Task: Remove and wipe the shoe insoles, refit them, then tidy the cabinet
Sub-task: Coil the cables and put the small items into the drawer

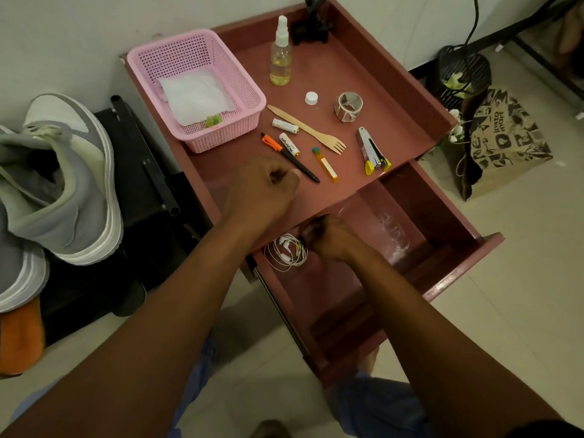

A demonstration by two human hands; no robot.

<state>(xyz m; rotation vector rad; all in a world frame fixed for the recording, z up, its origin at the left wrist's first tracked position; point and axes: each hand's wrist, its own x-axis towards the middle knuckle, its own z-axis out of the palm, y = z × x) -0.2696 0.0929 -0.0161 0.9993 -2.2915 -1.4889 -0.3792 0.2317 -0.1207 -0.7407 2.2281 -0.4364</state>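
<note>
Right hand [328, 237] is reaching into the open reddish-brown wooden drawer [410, 245], fingers curled; its hold is unclear. Left hand [265, 188] is hovering loosely curled beside the black pen with orange clip [289, 157].

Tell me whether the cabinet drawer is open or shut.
Open. The drawer is pulled out from under the cabinet top, its inside showing, with white earphones lying in it and the right hand reaching in.

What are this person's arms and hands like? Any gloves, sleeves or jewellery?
Both forearms are bare as far as the picture shows. The left hand and right hand wear no gloves, and no watch or bracelet shows on either wrist. Rings cannot be told. Below, blue trousers cover the legs.
</note>
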